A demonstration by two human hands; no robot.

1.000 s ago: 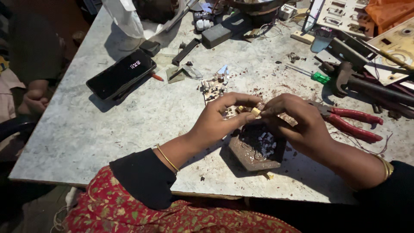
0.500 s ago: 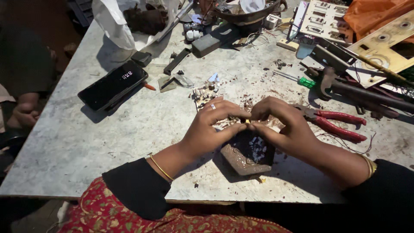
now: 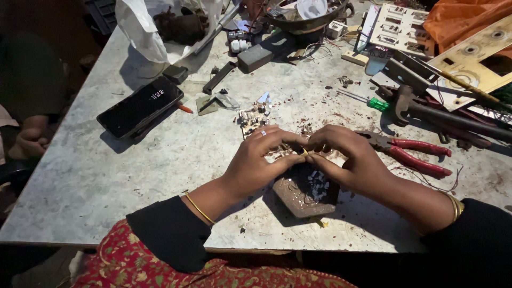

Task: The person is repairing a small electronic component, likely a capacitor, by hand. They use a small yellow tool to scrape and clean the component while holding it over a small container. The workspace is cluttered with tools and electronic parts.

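Just between both hands [image 3: 306, 157]: small part [image 3: 304, 152].

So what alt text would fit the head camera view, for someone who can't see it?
Two bare hands, left hand and right hand, pinch a small part together above a dark block on a grey worktable. Red-handled pliers lie at right, a black phone at left.

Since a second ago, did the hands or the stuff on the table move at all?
Hardly. Both hands, left hand and right hand, still meet fingertip to fingertip, pinching a small yellowish piece above the dark block. Nothing was picked up or let go. The red pliers, phone and green screwdriver lie where they were; only the camera's view shifted a little.
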